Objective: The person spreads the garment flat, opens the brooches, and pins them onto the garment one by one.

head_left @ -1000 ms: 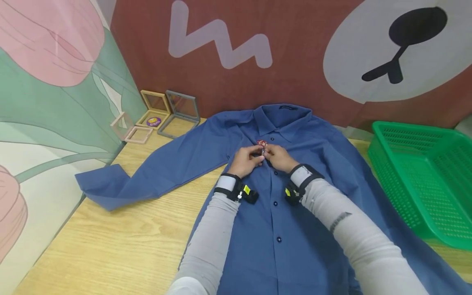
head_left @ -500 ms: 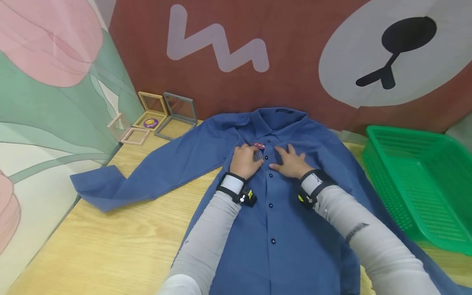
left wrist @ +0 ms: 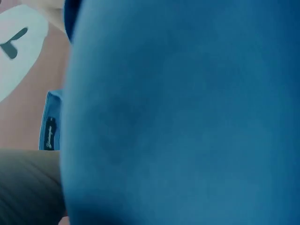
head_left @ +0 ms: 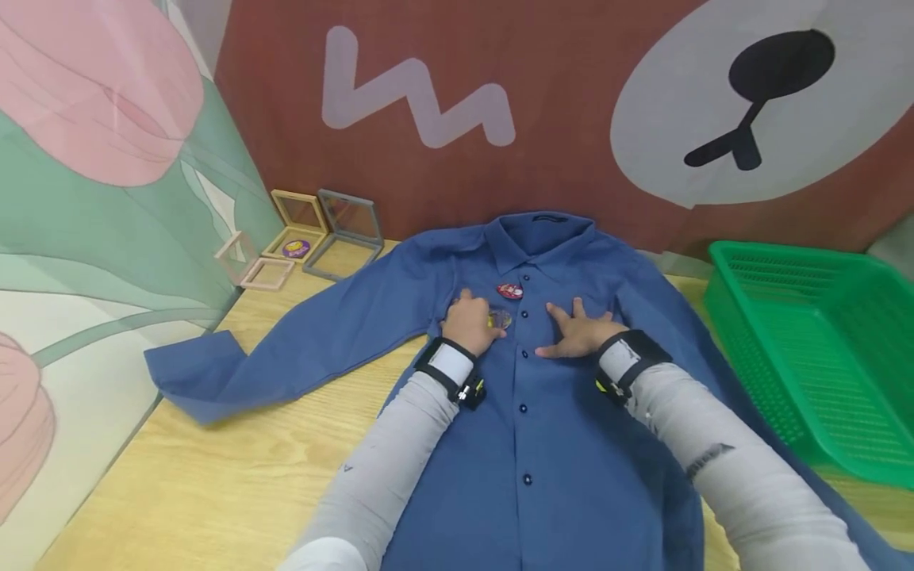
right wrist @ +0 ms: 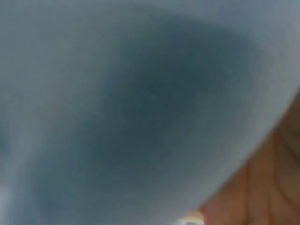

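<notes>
A blue button-up shirt [head_left: 464,468] lies spread with its collar away from me. On its chest, left of the button row, sits a small red oval badge [head_left: 510,291]. My left hand [head_left: 467,323] rests on the shirt below the badge and holds a small clear thing with a yellow edge [head_left: 502,319] between thumb and fingers; most of it is hidden. My right hand [head_left: 578,329] lies on the other side of the buttons with its fingers spread, holding nothing. Blue cloth [left wrist: 178,112] fills most of the left wrist view; the right wrist view shows blurred cloth [right wrist: 154,93].
A green plastic basket [head_left: 807,412] stands at the right. Back left on the wooden table [head_left: 214,476] stand open display frames: a pink one [head_left: 267,274], a yellow one [head_left: 300,208] holding a purple round badge [head_left: 296,249], and a grey one [head_left: 348,214]. Walls rise behind and at left.
Both hands were together at the red badge; the right one let go and moved right, fingers spreading. My left hand slid down off the badge with the clear thing, leaving the badge in full view.
</notes>
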A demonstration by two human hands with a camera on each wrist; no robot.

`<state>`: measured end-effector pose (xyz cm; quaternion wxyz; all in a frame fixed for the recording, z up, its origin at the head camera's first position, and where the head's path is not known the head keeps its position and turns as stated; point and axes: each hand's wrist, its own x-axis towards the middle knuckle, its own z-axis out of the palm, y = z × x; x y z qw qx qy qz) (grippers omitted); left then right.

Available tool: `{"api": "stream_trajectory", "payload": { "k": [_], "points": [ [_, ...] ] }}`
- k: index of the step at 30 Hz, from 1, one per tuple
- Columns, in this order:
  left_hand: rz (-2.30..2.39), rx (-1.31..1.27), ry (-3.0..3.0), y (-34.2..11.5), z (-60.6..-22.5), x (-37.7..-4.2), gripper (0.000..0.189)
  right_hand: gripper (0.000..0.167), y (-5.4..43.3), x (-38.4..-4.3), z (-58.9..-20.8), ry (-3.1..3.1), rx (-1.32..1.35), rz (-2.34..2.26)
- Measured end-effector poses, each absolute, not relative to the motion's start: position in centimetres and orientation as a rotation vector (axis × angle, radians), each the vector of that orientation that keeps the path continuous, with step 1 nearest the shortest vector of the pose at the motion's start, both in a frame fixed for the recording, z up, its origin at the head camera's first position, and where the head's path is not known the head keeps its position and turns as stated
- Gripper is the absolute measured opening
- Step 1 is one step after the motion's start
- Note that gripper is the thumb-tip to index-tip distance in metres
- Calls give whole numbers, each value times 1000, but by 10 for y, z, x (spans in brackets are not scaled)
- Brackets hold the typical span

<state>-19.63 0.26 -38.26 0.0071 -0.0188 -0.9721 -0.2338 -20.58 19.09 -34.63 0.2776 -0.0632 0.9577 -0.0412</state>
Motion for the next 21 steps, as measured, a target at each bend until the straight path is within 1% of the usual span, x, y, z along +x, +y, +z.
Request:
{"api": "stream_trajectory", "payload": {
  "k": [1,3,6,8,11,14,18,21],
  "points": [
    [-706,-82,-3067,1,-382,-195,44,93,190,-205,-344,2605,-179,-102],
    [-660,-144,-3120,-2,-378,-194,51,79,189,-205,-341,2712,-205,-97],
    [-578,-275,-3192,-5,-372,-196,67,58,184,-212,-339,2892,-280,-124],
    [-498,-394,-3236,-9,-368,-199,79,52,180,-219,-343,2922,-353,-149],
    [-386,-573,-3288,-12,-365,-204,89,56,172,-229,-351,2830,-446,-160],
    [-320,-665,-3354,-13,-367,-209,92,61,168,-234,-362,2726,-455,-151],
    [-302,-615,-3401,-12,-373,-215,96,66,165,-237,-371,2724,-455,-144],
    [-311,-550,-3403,-9,-376,-217,100,67,164,-240,-371,2731,-479,-161]
  ]
}}
